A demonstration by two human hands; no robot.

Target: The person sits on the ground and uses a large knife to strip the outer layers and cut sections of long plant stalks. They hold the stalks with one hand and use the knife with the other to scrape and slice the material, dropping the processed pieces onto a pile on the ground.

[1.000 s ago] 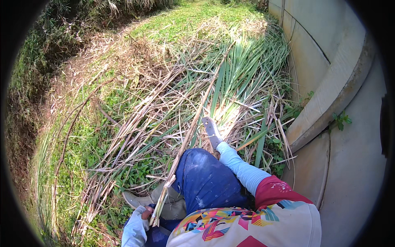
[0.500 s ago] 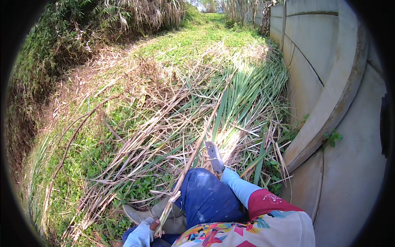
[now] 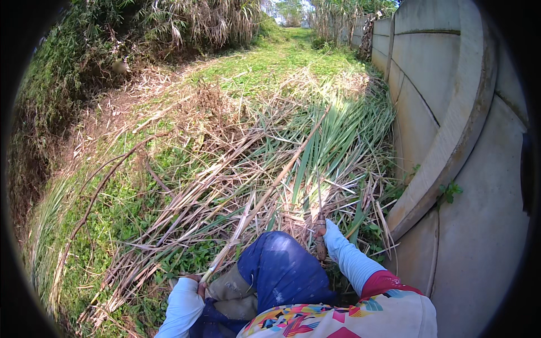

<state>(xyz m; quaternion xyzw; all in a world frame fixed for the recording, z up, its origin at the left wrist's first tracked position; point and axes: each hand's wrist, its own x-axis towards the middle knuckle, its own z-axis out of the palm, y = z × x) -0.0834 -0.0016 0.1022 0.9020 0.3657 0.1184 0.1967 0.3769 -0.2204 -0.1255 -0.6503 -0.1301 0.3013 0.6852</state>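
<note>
Left hand point(image 3: 197, 286) low at the bottom edge, closed around the near end of a long cane stalk point(image 3: 265, 194). Stalk runs up and right from that grip, across the heap of cut stalks and leaves point(image 3: 236, 186), tip reaching toward the green blades by the wall point(image 3: 451, 112).

Right hand point(image 3: 322, 234) wrapped about a brown-handled tool point(image 3: 320, 248), thin blade pointing up into the leaves; blade shape hard to make out. Fingers pressed around the handle.

Change against half a second ago: view has tipped up, more of the grass path and far brush now showing. Right hand sits a little further right and lower beside the knee point(image 3: 282, 259); a second ago it lay higher against the stalks. Left hand has kept its hold on the stalk's butt end, in much the same place. My reading: the stalk remains in hand, and the tool has pulled back from it.

Stalk and tool now apart, knee between them.
</note>
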